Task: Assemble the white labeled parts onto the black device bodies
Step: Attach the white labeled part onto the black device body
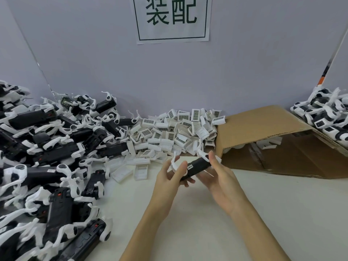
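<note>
A black device body (197,167) with white arms is held in the air over the middle of the table, between both hands. My left hand (170,178) grips its lower left end, fingers curled round it. My right hand (220,178) holds its upper right end from the side and below. A heap of white labeled parts (175,129) lies behind the hands against the wall. A large pile of black device bodies (47,157) with white arms fills the left side of the table.
An open cardboard box (263,129) lies tipped on its side at the right. Another pile of devices (327,115) sits at the far right on the box flap. A paper sign (172,17) hangs on the wall. The white table (207,223) shows around my forearms.
</note>
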`<action>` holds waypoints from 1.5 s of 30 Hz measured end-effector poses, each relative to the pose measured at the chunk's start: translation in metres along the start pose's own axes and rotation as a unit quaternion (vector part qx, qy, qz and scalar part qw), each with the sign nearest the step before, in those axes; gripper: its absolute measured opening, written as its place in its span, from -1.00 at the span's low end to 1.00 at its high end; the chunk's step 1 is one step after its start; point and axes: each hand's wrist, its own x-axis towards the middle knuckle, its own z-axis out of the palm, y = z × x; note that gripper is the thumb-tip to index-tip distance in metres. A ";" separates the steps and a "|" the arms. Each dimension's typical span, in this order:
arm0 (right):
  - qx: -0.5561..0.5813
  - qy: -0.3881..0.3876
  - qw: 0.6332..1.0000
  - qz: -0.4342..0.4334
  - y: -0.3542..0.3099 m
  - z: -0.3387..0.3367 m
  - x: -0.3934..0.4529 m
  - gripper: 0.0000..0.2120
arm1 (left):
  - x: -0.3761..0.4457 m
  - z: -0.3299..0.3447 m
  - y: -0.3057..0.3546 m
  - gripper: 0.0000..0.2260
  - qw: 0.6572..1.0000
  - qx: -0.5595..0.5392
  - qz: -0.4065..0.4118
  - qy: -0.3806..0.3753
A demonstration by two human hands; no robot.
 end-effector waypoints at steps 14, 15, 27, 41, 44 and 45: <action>-0.364 -0.116 0.902 -0.203 0.020 0.010 -0.008 -0.36 | -0.012 0.000 0.014 -0.43 0.974 0.137 0.179 0.017; -0.393 -0.117 0.887 -0.211 0.022 0.010 -0.008 -0.33 | -0.013 0.002 0.014 -0.43 0.977 0.129 0.167 0.021; -0.511 -0.012 0.792 -0.334 0.023 0.004 -0.006 -0.47 | -0.006 -0.008 0.021 -0.54 0.985 -0.161 -0.063 -0.011; -0.416 -0.056 0.903 -0.096 0.008 0.002 -0.011 -0.53 | -0.002 -0.019 0.023 -0.51 0.991 -0.059 -0.057 0.110; -0.398 -0.053 0.914 -0.051 0.011 0.003 -0.009 -0.52 | -0.001 -0.023 0.020 -0.50 0.986 -0.069 -0.096 0.120; -0.399 -0.043 0.915 -0.037 0.011 0.004 -0.009 -0.52 | -0.002 -0.022 0.020 -0.50 0.987 -0.065 -0.099 0.110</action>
